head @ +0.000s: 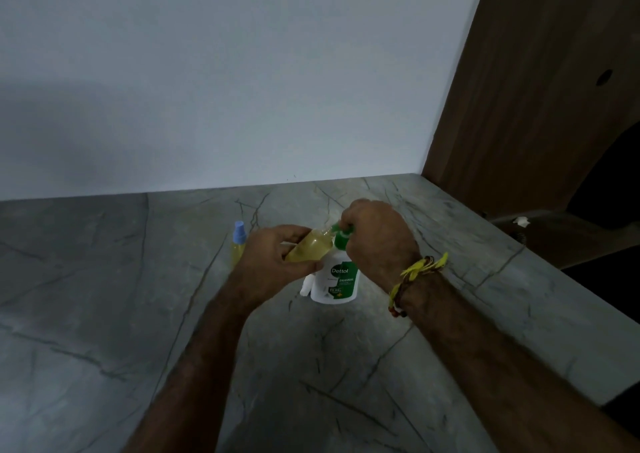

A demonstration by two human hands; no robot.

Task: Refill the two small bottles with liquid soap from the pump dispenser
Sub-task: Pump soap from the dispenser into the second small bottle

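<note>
Pump dispenser: stood upright on the grey veined bench, near its middle; white body with a green label, green pump head at the top.
Small bottle, open: lay tilted in my left hand, above the bench; its neck pointed up and to the right and met the dispenser's green nozzle. Yellow liquid filled most of the clear body.
Left hand: my fingers and thumb curled round the lower part of the tilted bottle and held it.
Right hand: sat on top of the pump head, my fingers curled down over it; the head was mostly hidden under my hand. A yellow thread band circled that wrist.
Second small bottle: stood upright on the bench just behind and left of my left hand, blue spray cap fitted, yellow liquid inside.
White part: lay on the bench touching the dispenser's left side; I could not tell what it was.
Backdrop: pale wall behind the bench, brown wooden panel at the right.
</note>
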